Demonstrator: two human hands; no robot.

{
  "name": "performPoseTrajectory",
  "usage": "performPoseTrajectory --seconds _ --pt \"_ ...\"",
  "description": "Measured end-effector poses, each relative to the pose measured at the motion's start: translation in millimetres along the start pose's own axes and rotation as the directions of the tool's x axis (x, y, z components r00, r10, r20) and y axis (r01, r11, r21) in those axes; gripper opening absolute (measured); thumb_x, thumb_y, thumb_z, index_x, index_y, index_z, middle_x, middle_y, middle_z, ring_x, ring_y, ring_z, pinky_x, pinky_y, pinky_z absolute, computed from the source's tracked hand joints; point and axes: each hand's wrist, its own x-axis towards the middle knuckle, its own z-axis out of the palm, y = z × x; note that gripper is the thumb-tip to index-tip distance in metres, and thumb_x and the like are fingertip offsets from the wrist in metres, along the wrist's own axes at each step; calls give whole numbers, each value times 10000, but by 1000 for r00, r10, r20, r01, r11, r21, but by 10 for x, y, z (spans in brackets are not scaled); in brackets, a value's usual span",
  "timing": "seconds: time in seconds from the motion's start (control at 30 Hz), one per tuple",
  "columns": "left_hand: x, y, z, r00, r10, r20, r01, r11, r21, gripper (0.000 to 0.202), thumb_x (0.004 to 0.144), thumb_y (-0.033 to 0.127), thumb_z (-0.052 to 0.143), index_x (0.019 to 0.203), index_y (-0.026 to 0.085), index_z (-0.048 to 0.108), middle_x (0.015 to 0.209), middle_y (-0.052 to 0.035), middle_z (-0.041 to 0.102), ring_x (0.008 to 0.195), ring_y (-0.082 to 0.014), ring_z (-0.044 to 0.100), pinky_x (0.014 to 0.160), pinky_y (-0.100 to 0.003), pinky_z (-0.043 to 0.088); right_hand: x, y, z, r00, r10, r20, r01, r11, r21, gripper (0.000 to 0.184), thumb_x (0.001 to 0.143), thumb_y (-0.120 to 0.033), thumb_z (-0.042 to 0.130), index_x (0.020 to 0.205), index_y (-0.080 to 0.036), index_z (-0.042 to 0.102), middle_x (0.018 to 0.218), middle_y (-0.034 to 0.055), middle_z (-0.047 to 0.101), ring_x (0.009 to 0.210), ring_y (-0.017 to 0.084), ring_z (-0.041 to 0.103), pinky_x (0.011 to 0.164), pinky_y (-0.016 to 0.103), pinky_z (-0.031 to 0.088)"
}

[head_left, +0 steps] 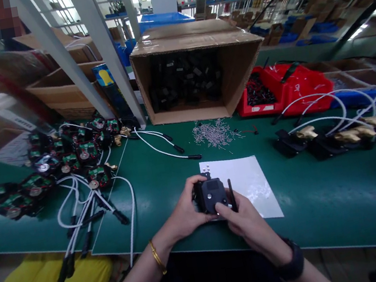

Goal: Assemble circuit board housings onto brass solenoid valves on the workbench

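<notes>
A small boxy black device (pixel 214 194) with a dark window and a silver round spot is held over the bench's front part. My left hand (pixel 187 211) grips its left side, thumb and fingers wrapped round it. My right hand (pixel 245 215) presses its thumb on the device's lower right corner. A slim black rod (pixel 232 195) sticks up between the fingers of that hand; its lower end is hidden. Beneath both hands lies a white sheet (pixel 253 187), with several small round silvery pieces (pixel 208 168) on its far left corner.
Behind the sheet is a pile of tiny screws or pins (pixel 215 132). Further back stands a cardboard box (pixel 143 90) of black parts, beside a red bin (pixel 285 96). Opened units with green boards (pixel 68 156) and white cables lie left; black units with brass fittings (pixel 349 135) lie right.
</notes>
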Motion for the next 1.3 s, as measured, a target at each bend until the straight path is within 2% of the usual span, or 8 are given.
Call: performPoseTrajectory --seconds 0.2,0.37,0.6,0.83,0.93,1.03,1.13,1.3 --pt "68 69 -141 988 6 157 26 979 -201 701 661 573 646 1180 180 385 1129 -90 494 1024 -237 490 872 -330 394 -20 34 102 999 -13 -46 12 1000 -16 472 703 -412 696 1053 -153 514 940 66 613 609 103 553 393 170 357" --pt "102 112 -20 994 -97 -44 86 976 -199 329 853 418 476 1073 173 459 945 -39 538 847 -158 502 733 -246 393 -13 51 135 995 -64 -77 64 998 2 443 698 -371 712 1043 -172 517 962 48 625 841 159 585 679 232 478" --pt "72 55 198 981 -50 -189 34 995 -91 422 892 425 360 1242 188 346 1154 -88 486 978 -181 505 847 -307 410 2 5 78 998 59 -35 -55 991 118 470 697 -422 698 1048 -162 525 834 8 571 380 -2 286 299 154 187" --pt "-427 407 -501 931 -348 -111 353 783 512 394 796 383 490 1136 198 568 652 -6 599 556 -163 525 530 -255 398 -148 -197 -578 979 -26 203 39 998 -59 454 701 -384 682 1090 -208 528 830 8 544 462 41 363 351 156 248" --pt "-393 571 -894 917 11 -399 307 619 723 293 806 406 459 917 226 662 731 -24 649 618 -201 581 619 -303 437 -62 -246 -706 915 -354 192 395 694 -602 408 760 -192 576 1159 -228 500 1090 78 537 811 181 559 567 248 472" --pt "-64 578 -1037 676 464 -572 259 577 775 469 791 425 517 1194 185 519 1218 -95 537 1122 -280 486 995 -408 326 140 -165 -679 777 -507 372 484 103 -869 458 803 -46 379 1218 -216 474 1222 128 485 818 198 591 617 308 511" --pt "347 462 -954 484 363 -796 196 842 503 851 738 462 601 1389 109 183 1471 -160 135 1355 -283 122 1110 -429 114 244 -36 -650 699 -494 518 442 -271 -855 461 827 -15 306 1203 -192 506 1196 164 526 623 165 597 508 293 504" --pt "778 240 -631 718 -125 -684 -97 956 -277 605 827 588 375 1166 96 472 1138 -169 545 1002 -229 558 842 -350 454 54 86 -774 662 -519 541 481 -260 -837 486 832 -17 285 1234 -193 494 1210 152 542 660 165 624 535 282 515"
